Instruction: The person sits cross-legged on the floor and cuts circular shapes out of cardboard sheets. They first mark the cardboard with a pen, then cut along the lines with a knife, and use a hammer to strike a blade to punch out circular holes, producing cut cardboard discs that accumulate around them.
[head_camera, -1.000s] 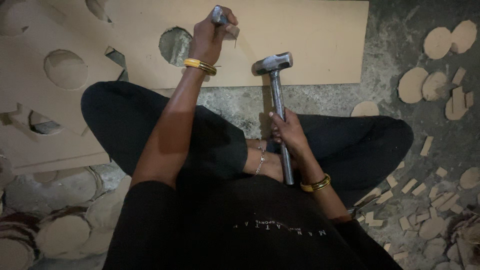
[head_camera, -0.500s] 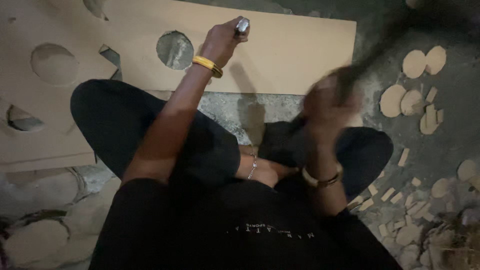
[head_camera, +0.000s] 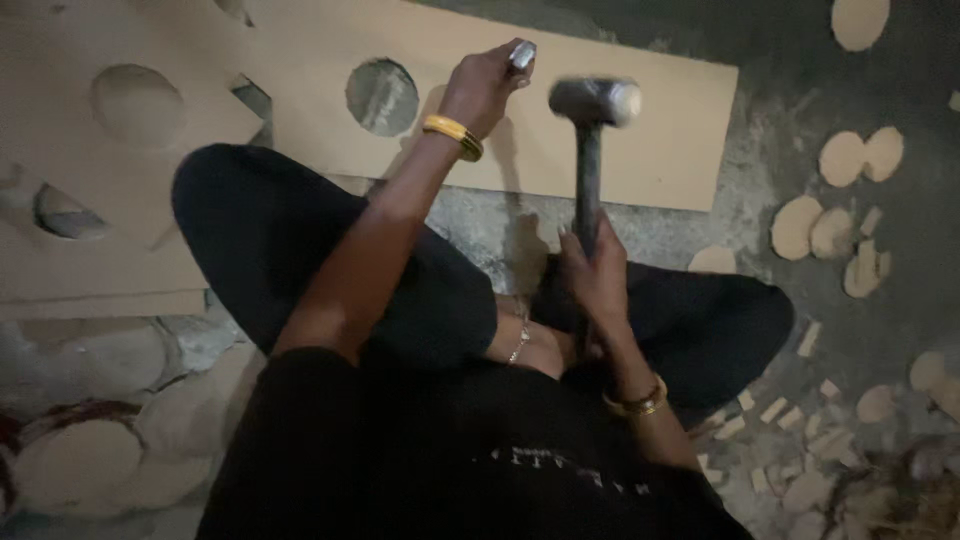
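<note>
- Your left hand (head_camera: 487, 82) grips a metal punch (head_camera: 522, 54) upright on the board (head_camera: 650, 150).
- Your right hand (head_camera: 592, 272) holds the hammer (head_camera: 592, 140) by its handle, head blurred, just beside the punch.
- Round hole (head_camera: 382, 96) left of the punch; cut discs (head_camera: 860, 158) on floor at right.

The scene is dimly lit; the hammer head (head_camera: 595, 101) is smeared by motion blur, and dark shadow is cast across the lap.

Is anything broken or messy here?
The board has a round hole cut through it, floor showing. Cut-out discs and small scraps lie scattered on the floor at right.
</note>
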